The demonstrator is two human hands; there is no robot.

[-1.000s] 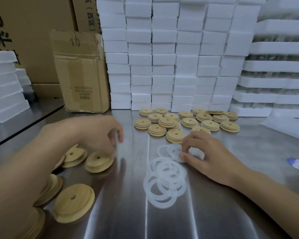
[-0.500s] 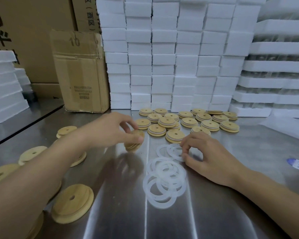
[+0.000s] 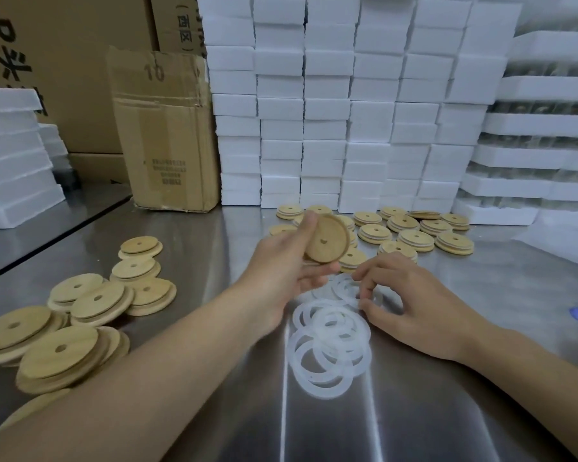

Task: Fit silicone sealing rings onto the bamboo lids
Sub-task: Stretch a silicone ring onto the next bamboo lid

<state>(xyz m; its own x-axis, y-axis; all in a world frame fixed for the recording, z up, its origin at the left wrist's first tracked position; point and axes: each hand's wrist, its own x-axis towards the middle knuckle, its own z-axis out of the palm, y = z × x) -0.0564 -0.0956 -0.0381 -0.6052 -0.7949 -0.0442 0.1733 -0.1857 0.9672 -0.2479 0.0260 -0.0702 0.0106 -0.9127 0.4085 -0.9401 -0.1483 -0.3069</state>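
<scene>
Left hand (image 3: 281, 265) gripping lid (image 3: 327, 240), right hand (image 3: 411, 305) pinching ring (image 3: 347, 291)

A: Which colours do we mark in this view?
B: We label the raised lid (image 3: 326, 240) pale tan with faint wood grain and a dark centre hole. The loose lids (image 3: 90, 300) share that tan.
A: And the silicone rings (image 3: 329, 341)?
B: We note them as milky, translucent white. The rear lids (image 3: 414, 236) show a white band between tan layers. The desk (image 3: 414, 411) is streaked silver-grey, the foam blocks (image 3: 327, 111) plain white, and the cardboard box (image 3: 164, 128) brown with black print.
</scene>
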